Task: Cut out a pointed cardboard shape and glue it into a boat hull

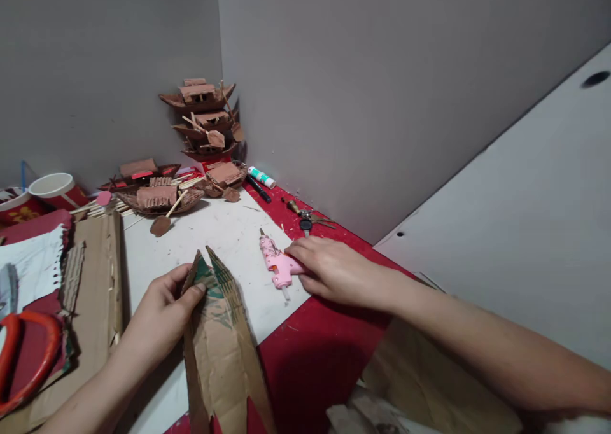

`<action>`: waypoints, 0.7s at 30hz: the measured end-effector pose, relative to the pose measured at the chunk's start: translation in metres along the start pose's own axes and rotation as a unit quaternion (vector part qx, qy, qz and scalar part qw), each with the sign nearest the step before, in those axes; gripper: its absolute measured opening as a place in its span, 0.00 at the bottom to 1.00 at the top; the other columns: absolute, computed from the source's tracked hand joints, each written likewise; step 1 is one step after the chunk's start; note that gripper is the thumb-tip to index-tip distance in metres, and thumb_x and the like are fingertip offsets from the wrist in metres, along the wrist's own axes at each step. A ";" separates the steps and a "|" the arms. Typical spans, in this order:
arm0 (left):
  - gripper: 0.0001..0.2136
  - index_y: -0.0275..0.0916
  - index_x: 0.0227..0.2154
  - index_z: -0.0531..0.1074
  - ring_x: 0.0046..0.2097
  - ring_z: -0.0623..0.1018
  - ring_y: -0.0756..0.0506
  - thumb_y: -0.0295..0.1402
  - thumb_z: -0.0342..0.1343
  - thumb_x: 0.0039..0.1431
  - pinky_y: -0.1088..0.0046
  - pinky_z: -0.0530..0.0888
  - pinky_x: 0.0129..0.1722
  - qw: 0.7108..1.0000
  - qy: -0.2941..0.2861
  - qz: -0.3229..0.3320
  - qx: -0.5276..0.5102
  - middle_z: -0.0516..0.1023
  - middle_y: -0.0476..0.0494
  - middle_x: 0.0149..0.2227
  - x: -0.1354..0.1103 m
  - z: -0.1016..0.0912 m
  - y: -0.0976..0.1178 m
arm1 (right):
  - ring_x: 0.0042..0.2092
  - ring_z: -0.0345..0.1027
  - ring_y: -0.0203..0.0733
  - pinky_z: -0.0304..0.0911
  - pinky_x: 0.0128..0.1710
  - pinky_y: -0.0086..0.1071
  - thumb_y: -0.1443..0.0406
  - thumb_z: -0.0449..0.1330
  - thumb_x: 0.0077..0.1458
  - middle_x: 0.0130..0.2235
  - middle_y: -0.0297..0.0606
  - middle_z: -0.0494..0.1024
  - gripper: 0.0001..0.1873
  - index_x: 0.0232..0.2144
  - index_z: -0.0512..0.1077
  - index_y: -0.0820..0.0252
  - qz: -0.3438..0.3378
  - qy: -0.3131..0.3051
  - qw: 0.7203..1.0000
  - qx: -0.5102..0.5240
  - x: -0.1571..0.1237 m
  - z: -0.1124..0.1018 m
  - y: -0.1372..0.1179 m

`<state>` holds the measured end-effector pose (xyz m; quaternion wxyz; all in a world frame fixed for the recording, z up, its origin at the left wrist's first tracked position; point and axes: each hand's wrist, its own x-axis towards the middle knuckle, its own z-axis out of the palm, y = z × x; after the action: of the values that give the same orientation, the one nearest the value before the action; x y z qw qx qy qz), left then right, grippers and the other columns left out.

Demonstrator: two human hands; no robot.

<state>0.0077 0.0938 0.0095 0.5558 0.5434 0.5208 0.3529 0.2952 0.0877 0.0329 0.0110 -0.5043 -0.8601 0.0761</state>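
My left hand (174, 303) pinches one pointed end of a folded cardboard piece (222, 364) between thumb and fingers. The cardboard has raised side walls, green marks near the tip and a slit between its two points. Over on the right, my right hand (334, 265) is closed around the handle of a pink hot glue gun (274, 259), which lies on the white sheet (224, 230). A clear glue stick pokes from its rear end, and its nozzle points away from me. The fingertips under the handle are partly hidden.
Several cardboard model boats (160, 198) stand at the back, some stacked in the corner. Keys (305, 224), a black marker (259, 189) and a glue stick tube (261, 177) lie along the wall. Orange-handled scissors (48, 319) and paper cups (57, 189) are at left.
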 end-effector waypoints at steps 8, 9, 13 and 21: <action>0.09 0.38 0.32 0.75 0.29 0.75 0.51 0.36 0.66 0.49 0.78 0.71 0.30 0.992 -0.017 -0.031 -0.120 0.78 0.50 0.30 -0.003 0.003 0.009 | 0.38 0.67 0.46 0.64 0.37 0.38 0.70 0.52 0.52 0.40 0.47 0.72 0.16 0.45 0.67 0.64 -0.005 0.085 0.994 0.070 0.000 0.007 0.009; 0.10 0.38 0.33 0.76 0.30 0.76 0.51 0.35 0.66 0.49 0.77 0.72 0.31 0.987 -0.027 -0.047 -0.154 0.79 0.49 0.30 -0.004 0.003 0.012 | 0.37 0.67 0.46 0.64 0.37 0.37 0.69 0.53 0.51 0.40 0.46 0.72 0.16 0.44 0.67 0.62 -0.007 0.123 0.986 0.114 -0.003 0.004 0.010; 0.12 0.38 0.35 0.77 0.30 0.79 0.49 0.32 0.68 0.47 0.75 0.75 0.33 0.961 -0.059 -0.090 -0.254 0.81 0.47 0.30 -0.007 -0.002 0.025 | 0.33 0.68 0.45 0.65 0.30 0.35 0.64 0.52 0.57 0.35 0.44 0.74 0.12 0.44 0.68 0.57 0.001 0.214 0.915 0.342 -0.011 -0.008 0.007; 0.12 0.37 0.30 0.77 0.23 0.76 0.51 0.38 0.69 0.44 0.79 0.72 0.25 0.952 -0.135 -0.056 -0.268 0.79 0.48 0.23 -0.015 -0.019 0.025 | 0.53 0.68 0.44 0.65 0.50 0.36 0.62 0.50 0.64 0.52 0.46 0.74 0.20 0.56 0.67 0.60 -0.305 0.206 0.831 0.417 0.019 -0.029 -0.023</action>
<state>-0.0091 0.0884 0.0395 0.7654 0.3866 0.3566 0.3709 0.2687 0.0962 0.0639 0.4197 -0.1681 -0.8346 0.3147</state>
